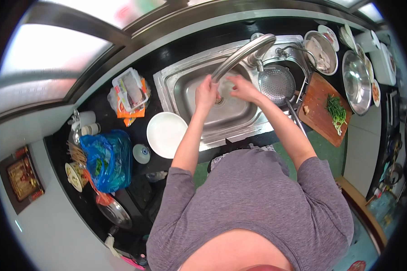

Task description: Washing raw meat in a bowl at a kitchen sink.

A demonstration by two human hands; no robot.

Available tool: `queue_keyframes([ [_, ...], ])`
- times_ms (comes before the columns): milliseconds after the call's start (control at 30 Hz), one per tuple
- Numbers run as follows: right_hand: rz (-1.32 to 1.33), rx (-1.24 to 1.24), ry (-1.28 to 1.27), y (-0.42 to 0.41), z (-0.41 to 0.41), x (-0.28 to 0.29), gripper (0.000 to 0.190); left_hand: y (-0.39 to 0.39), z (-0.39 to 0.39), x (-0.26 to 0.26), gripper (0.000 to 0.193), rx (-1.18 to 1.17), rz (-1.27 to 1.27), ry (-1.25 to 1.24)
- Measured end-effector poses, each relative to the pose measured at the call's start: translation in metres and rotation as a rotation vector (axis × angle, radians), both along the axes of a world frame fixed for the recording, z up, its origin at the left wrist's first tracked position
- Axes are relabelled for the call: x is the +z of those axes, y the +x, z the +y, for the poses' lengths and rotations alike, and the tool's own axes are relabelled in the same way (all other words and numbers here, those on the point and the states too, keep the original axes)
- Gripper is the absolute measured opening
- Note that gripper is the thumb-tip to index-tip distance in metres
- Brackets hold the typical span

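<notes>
Both hands are over the large stainless-steel sink basin point(186, 91). My left hand point(206, 95) is beneath the end of the curved metal faucet point(244, 52); its fingers are partly hidden and blurred. To the right of it, my right hand point(243, 88) has its fingers bent and apart, with nothing seen in them. The drain point(219, 100) shows between and below the hands. A perforated metal skimmer point(276, 83) lies over the smaller basin, close to my right forearm, its handle reaching toward me. Left of my left forearm, a white bowl point(166, 134) stands by the sink's edge.
Chopped greens point(335, 110) lie on a wooden cutting board point(313, 98) at right. Beyond are a metal bowl of raw meat point(318, 56) and another metal bowl point(356, 83). Left are packaged food point(130, 91), a blue plastic bag point(112, 159) and a small bowl point(141, 154).
</notes>
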State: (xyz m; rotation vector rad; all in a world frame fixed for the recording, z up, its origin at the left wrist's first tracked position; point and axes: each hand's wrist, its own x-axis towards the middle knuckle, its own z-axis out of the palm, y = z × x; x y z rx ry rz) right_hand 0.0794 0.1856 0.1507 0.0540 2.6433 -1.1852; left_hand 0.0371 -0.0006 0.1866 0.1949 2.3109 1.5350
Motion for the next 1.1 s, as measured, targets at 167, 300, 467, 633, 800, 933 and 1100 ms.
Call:
queue_keyframes([
  [167,0.058,0.009,-0.538,-0.017,-0.041,-0.022,0.038,0.008,0.006,-0.011,0.026,-0.018,0.484,-0.295],
  [300,0.027,-0.191,-0.446,-0.027,-0.070,-0.009,0.020,0.004,-0.027,-0.041,0.026,0.053,0.245,0.053],
  [467,0.052,-0.349,-0.370,-0.020,-0.084,0.010,0.021,0.025,-0.016,-0.047,0.067,0.579,-0.787,0.754],
  [633,-0.026,-0.179,-0.390,0.010,-0.063,0.023,0.028,-0.001,-0.023,-0.078,0.063,0.473,-1.135,0.887],
  [800,-0.064,-0.194,-0.693,-0.006,-0.027,0.021,0.030,-0.010,-0.034,-0.118,0.038,0.510,-1.293,0.803],
  [933,-0.111,-0.172,-0.544,-0.036,-0.003,-0.005,0.028,0.009,-0.006,-0.070,0.051,0.334,-1.156,0.831],
  [1100,-0.413,-0.071,-0.652,-0.054,-0.028,-0.066,0.034,0.013,-0.017,-0.044,0.052,0.207,-1.123,0.901],
])
